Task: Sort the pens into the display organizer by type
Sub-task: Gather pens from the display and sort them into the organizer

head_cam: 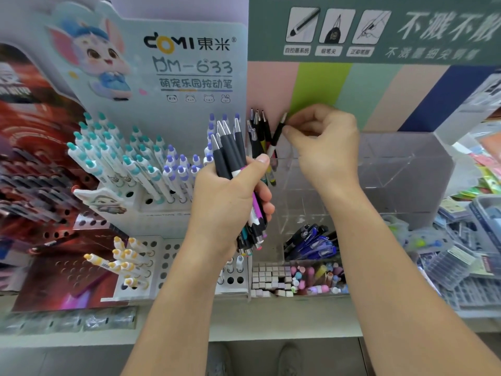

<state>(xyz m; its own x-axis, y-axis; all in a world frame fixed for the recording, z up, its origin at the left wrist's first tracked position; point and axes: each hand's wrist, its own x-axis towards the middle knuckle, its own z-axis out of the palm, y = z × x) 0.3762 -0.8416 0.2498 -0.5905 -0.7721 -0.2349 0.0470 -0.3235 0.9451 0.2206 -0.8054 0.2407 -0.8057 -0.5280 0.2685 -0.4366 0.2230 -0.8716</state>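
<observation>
The left hand [230,196] squeezed a fat bunch of black and coloured click pens [233,156]. At two o'clock from it, the right hand [322,139] pinched one thin black pen [277,135] over the clear plastic organizer [379,169]. A loose squeeze could spill the bunch.

Upper left of the frame, the pale display card [173,77] reads "DOMI 東米", then "DM-633", then "萌宠乐园按动笔". Upper right, the green header board [379,28] has three icon captions, "自控墨系统" clearest, beside big white characters starting "不溅不", too blurred past that.
</observation>
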